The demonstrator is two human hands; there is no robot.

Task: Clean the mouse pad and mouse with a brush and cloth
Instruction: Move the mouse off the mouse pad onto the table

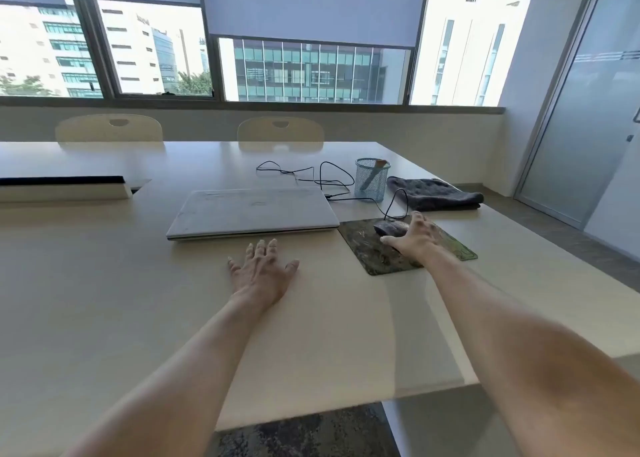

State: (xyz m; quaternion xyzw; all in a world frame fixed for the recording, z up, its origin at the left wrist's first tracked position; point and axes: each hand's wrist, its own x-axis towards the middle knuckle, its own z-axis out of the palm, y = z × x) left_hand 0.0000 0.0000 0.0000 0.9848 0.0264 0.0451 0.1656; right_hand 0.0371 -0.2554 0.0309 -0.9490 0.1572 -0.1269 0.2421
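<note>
One pale beige rectangular table (104, 283) carries every item; two cream moulded chairs (109, 129) (280, 131) stand behind its far edge. One closed white laptop (252, 212) lies at centre, with one dark patterned mouse pad (360, 238) just to its right. One folded dark grey cloth (436, 193) lies beyond the pad, beside one blue wire-mesh cup (372, 193). The left hand (261, 273) rests palm-down on the table, fingers straight and spread. The right hand (414, 238) reaches over the pad, fingers splayed and gripping nothing, thumb beside one dark wired mouse (389, 228) on the pad. One wooden-handled brush (380, 163) leans inside the cup.
</note>
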